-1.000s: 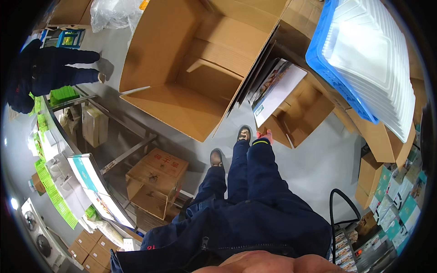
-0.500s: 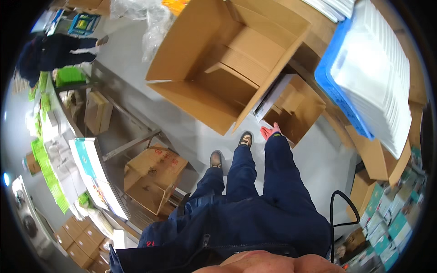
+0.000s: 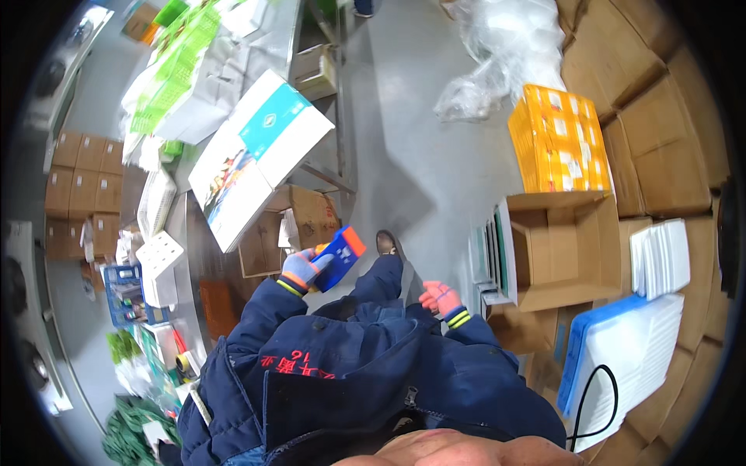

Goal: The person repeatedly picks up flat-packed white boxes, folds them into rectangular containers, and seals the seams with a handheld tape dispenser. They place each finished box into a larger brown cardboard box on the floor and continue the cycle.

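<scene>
My left hand, in a grey-blue glove, is closed around a flat blue tool with orange parts. Its exact kind is unclear. It is raised in front of my left side, near a stack of white and teal printed cartons on the metal table. My right hand hangs in front of me with its fingers loosely curled in, and nothing shows in it. To the right of that hand is an open brown cardboard box, its inside facing me.
A yellow crate stands beyond the open box, near clear plastic wrapping. Brown cartons are stacked along the right. White trays with a blue one lie at lower right. Another cardboard box sits under the table edge.
My view has swung left, so the table and cartons fill more of it. My left hand has come into view with the blue tool. My right hand has drawn back from beside a box.
</scene>
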Tool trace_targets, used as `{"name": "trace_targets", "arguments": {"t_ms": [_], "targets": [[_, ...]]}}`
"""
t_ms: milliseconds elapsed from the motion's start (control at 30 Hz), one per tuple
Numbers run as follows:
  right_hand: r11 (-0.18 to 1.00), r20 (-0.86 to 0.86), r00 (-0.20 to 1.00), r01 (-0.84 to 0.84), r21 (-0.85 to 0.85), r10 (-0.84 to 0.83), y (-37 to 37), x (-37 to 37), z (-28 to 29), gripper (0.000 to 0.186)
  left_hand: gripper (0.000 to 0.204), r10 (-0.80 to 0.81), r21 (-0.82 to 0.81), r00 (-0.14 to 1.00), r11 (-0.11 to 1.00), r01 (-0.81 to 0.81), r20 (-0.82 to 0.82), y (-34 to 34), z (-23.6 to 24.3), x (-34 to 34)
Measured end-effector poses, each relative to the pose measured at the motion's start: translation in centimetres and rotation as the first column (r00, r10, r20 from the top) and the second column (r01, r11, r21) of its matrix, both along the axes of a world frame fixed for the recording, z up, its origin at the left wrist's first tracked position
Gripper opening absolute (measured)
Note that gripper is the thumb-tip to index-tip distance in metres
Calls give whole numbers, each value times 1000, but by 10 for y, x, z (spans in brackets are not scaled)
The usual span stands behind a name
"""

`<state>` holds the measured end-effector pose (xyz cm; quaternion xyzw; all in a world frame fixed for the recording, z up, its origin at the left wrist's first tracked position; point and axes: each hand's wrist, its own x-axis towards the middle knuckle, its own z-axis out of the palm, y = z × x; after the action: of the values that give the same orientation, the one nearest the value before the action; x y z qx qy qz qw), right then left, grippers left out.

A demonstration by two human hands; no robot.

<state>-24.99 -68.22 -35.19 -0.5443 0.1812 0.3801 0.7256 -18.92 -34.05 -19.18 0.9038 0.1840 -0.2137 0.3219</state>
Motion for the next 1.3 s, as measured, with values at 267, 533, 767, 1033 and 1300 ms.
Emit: {"name": "trace_targets", "arguments": {"t_ms": [267,533,767,1033,1300], "targets": [[972,241,948,-175,-155,209,78,182,82,34,32,135,-103,777,991,-91,615,98,64,119],[925,665,651,-333,-182,365,245,338,149,49,48,-22,189,700,968,-162,713,180,74,258],[944,588,803,-115,309,-94,405,526,153,47,29,-119,263,613,953,-150,781,145,66,389],[995,188,980,-73,73,58,511,720,86,35,59,-19,260,628,920,-294,778,216,52,387],[835,287,868,-223,-503,405,605,807,53,43,60,832,431,205,-45,-901,515,395,-103,123]]}}
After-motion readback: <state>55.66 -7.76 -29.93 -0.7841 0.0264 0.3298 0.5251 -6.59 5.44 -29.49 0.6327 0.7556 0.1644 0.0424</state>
